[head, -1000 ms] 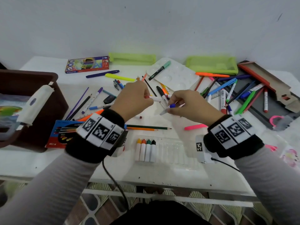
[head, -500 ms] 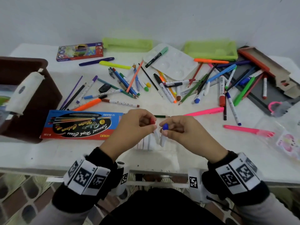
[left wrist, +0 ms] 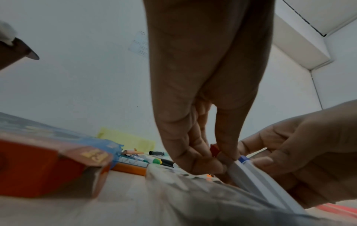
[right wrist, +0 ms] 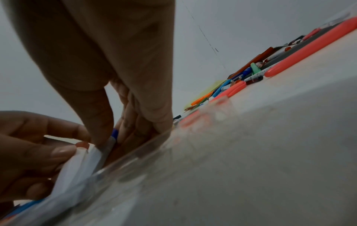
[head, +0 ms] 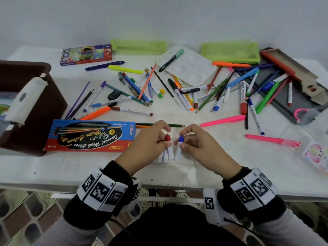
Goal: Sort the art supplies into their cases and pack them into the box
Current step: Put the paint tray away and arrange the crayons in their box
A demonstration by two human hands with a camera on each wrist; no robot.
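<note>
At the table's near edge my left hand (head: 160,139) pinches a white paint tube with a red cap (head: 167,137), the red-capped tube (left wrist: 214,150) showing between its fingers in the left wrist view. My right hand (head: 184,141) pinches a white tube with a blue cap (head: 180,139), seen as the blue-capped tube (right wrist: 113,137) in the right wrist view. Both tubes stand tilted in a clear plastic tray (head: 179,167), beside other white tubes (head: 166,155). The blue and red water colour box (head: 88,135) lies just left of my hands.
A brown box (head: 32,110) stands at the left edge. Loose pens, markers and pencils (head: 195,93) cover the middle and right. Two green cases (head: 230,50), a white palette (head: 191,68), a pencil box (head: 87,55) and an open cardboard case (head: 292,71) lie at the back.
Both hands came back from the pile toward the near edge, each carrying a tube, and lowered the tubes into the clear tray. The head view tilted down.
</note>
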